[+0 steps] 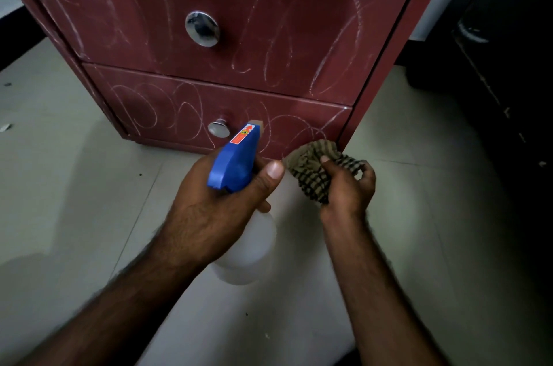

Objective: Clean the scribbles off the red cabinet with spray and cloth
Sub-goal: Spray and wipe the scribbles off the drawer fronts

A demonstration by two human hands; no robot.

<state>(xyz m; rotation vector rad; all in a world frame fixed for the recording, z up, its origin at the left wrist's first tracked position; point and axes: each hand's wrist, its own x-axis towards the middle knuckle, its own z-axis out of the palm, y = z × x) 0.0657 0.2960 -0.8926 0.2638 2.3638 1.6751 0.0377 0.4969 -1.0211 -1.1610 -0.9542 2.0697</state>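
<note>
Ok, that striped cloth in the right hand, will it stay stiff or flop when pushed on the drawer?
Probably floppy: the striped cloth is bunched and creased in the right hand. It looks thin and light, so it should mould to the lower drawer front rather than slide as a pad.

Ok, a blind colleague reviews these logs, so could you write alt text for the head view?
A person's left hand grips a blue-topped white spray bottle aimed at a red cabinet, while the right hand holds a bunched striped cloth by its lower drawer. White scribbles cover both drawer fronts.
</note>
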